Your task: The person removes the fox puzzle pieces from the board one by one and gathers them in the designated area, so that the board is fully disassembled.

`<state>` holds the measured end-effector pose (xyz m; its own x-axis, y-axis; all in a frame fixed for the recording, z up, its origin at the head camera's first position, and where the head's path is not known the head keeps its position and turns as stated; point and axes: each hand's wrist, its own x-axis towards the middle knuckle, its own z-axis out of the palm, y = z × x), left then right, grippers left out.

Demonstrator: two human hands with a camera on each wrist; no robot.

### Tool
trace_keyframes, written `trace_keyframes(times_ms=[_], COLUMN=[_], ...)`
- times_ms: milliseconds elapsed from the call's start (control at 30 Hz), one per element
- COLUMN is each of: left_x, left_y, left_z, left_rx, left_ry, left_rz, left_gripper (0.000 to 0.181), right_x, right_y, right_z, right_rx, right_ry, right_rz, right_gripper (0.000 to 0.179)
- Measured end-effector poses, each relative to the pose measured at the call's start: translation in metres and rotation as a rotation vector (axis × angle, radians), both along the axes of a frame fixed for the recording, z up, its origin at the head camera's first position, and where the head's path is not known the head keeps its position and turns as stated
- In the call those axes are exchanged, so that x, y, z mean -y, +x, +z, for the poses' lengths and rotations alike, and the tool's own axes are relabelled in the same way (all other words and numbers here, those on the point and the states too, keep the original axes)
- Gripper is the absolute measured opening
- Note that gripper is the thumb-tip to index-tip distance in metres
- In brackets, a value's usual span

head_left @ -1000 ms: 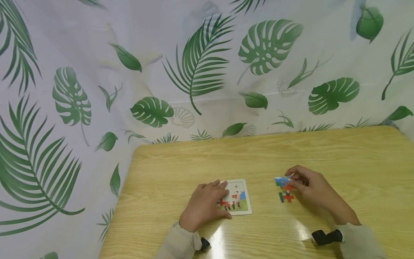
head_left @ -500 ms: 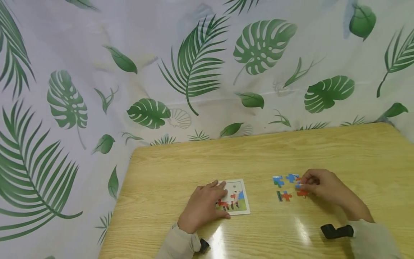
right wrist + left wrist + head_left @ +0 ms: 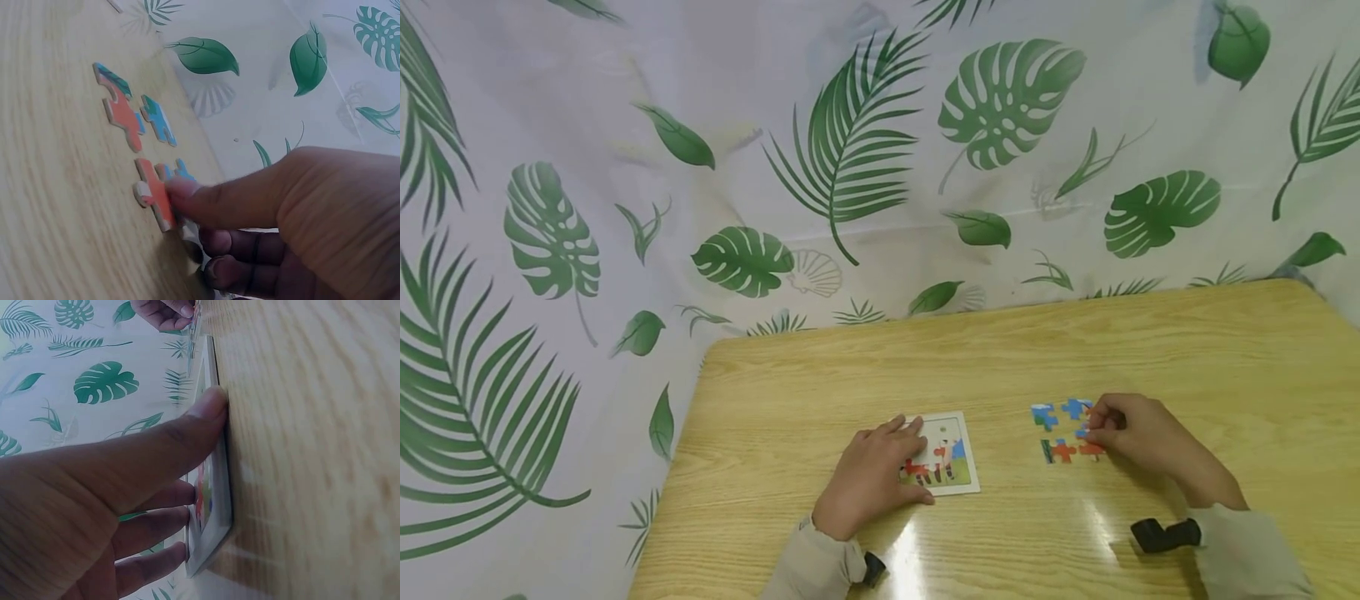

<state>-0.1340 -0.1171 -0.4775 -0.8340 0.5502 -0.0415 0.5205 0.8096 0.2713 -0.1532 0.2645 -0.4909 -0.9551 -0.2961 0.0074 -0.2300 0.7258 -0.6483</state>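
My left hand point(image 3: 868, 475) lies over the left part of a small white-framed jigsaw board point(image 3: 973, 479), its fingers fairly straight. In the left wrist view the thumb point(image 3: 194, 428) presses along the board's rim point(image 3: 215, 534). To the right of the board, my right hand point(image 3: 1142, 433) pinches a red-and-blue puzzle piece point(image 3: 152, 190) between thumb and finger, low over the table; the thumb hides part of it. Beside that piece lie another red piece point(image 3: 1062, 452), a blue-and-green piece point(image 3: 1043, 416) and a blue piece point(image 3: 1076, 408).
The wooden table point(image 3: 820, 375) runs back to a white curtain point(image 3: 880, 275) printed with green leaves, which also hangs along its left side. Black wrist mounts point(image 3: 1165, 535) sit at both cuffs.
The puzzle pieces, bunched together earlier, now lie spread apart. My right hand moved right with the red-and-blue piece, then slightly back left toward the other red piece. The left hand stayed on the board.
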Motion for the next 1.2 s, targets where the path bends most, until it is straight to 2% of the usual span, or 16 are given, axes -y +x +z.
trace_keyframes(times_ms=[167, 400, 667, 833, 967, 1100, 1200], left_x=[0.0, -0.001, -0.001, -0.003, -0.005, -0.005, -0.004], left_y=[0.0, 0.001, 0.0, 0.001, 0.001, 0.001, 0.0], left_z=[-0.001, 0.001, 0.002, 0.006, 0.005, 0.002, 0.001], left_rx=[0.005, 0.011, 0.034, 0.036, 0.012, -0.001, 0.003], left_ry=[0.004, 0.008, -0.018, -0.049, -0.029, -0.003, -0.017], left_rz=[0.003, 0.003, 0.01, 0.007, 0.004, -0.008, -0.019], left_gripper=[0.071, 0.071, 0.071, 0.071, 0.073, 0.075, 0.072], right_x=[-0.001, -0.003, -0.004, -0.006, -0.002, 0.012, 0.026], right_y=[0.0, 0.001, 0.001, -0.001, -0.001, 0.001, 0.001], right_z=[0.002, 0.005, 0.007, 0.009, 0.012, 0.017, 0.02], right_rx=[0.016, 0.081, 0.075, 0.034, 0.003, -0.027, -0.04], right_ry=[0.005, -0.053, -0.074, -0.039, -0.04, -0.081, -0.121], right_rz=[0.015, 0.038, 0.067, 0.04, 0.019, 0.046, 0.085], right_gripper=[0.012, 0.02, 0.016, 0.012, 0.012, 0.013, 0.013])
